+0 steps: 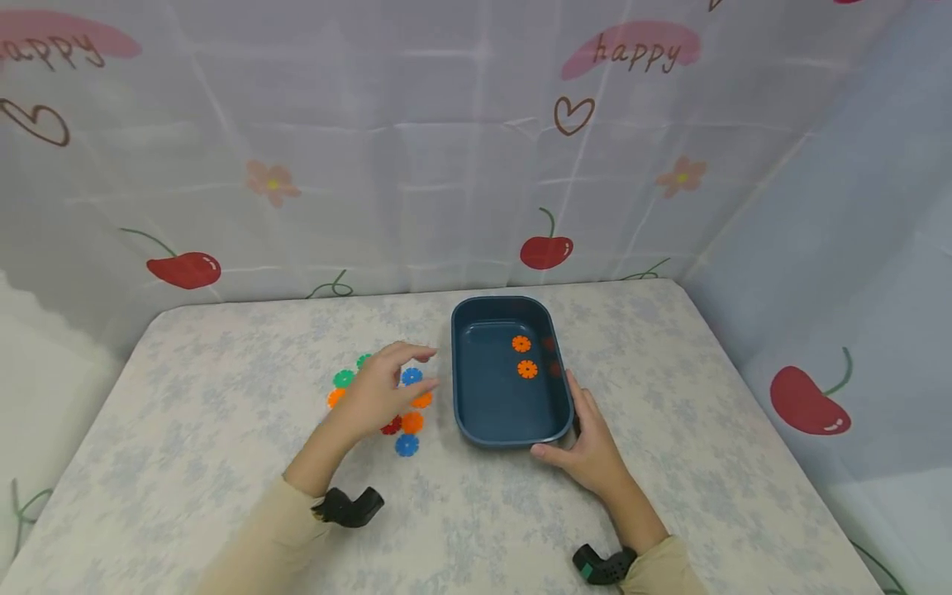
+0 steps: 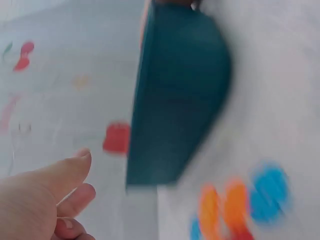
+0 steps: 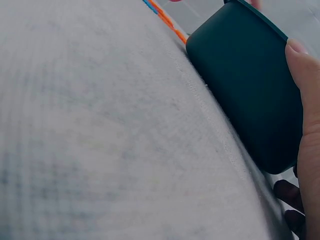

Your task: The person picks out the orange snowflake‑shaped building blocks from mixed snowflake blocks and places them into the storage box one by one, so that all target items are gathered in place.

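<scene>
Probably steadying the dark-blue tub point(image 1: 487, 405) by gripping its five-o'clock corner with the right hand point(image 1: 595, 459); holding the left hand point(image 1: 379, 392), thumb parted, apparently empty, at the tub's nine o'clock, by loose flower-shaped discs point(image 1: 406, 445), perhaps for easy reach.

The sleeves point(image 1: 271, 533) are plain beige; the left camera point(image 1: 351, 507) is black and bent; the right camera point(image 1: 608, 568) is too — with a green patch point(image 1: 587, 571).
</scene>
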Demonstrator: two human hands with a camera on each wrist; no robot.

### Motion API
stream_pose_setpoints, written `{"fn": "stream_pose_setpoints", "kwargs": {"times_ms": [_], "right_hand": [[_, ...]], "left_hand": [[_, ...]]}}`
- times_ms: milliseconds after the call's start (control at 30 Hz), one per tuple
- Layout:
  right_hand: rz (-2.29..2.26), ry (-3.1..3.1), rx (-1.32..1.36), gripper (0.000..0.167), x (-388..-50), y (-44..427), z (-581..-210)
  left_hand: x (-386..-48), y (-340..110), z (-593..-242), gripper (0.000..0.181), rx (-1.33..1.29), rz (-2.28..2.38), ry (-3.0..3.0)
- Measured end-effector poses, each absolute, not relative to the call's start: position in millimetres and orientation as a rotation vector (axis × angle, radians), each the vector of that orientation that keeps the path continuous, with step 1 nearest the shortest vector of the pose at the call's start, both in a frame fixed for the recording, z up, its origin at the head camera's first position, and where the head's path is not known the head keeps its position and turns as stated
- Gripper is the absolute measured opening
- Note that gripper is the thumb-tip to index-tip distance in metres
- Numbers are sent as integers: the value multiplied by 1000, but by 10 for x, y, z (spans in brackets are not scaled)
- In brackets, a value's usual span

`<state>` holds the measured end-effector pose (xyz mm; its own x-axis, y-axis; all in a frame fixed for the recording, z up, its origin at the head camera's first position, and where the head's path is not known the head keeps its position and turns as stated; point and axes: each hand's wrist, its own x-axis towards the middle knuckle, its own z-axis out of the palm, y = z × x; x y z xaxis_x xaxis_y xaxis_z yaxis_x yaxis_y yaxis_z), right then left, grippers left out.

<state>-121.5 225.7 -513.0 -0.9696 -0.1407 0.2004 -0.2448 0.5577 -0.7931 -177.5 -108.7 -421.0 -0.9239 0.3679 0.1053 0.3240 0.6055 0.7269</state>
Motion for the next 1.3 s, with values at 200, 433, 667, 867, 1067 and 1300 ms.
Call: {"fn": "stream_pose_setpoints", "kwargs": {"times_ms": [200,433,667,867,1067,1300], "right_hand": [[1383,-2667,332,122,-1215,2270,-5123],[1389,-2666,325,122,-1206,2269,-5117],[1382,-2665,330,123,-1213,2266,-5120],[1367,-2671,333,123,-1211,2261,-5119],[1371,-2667,329,122,-1204,2257,-5101],[1372,-2671,324,122,-1206,2263,-5122]], "left_hand": [[-1583,-1646,-4447,50,374,1112,2828],[-1420,-1901,-4726,54,330,1004,2853],[-1349,-1905,-4842,37,345,1014,2865],[-1339,-1900,-4851,39,271,992,2878],[-1359,-1896,-4829,36,234,959,2873],[-1345,-1884,-4823,33,273,938,2864]]}}
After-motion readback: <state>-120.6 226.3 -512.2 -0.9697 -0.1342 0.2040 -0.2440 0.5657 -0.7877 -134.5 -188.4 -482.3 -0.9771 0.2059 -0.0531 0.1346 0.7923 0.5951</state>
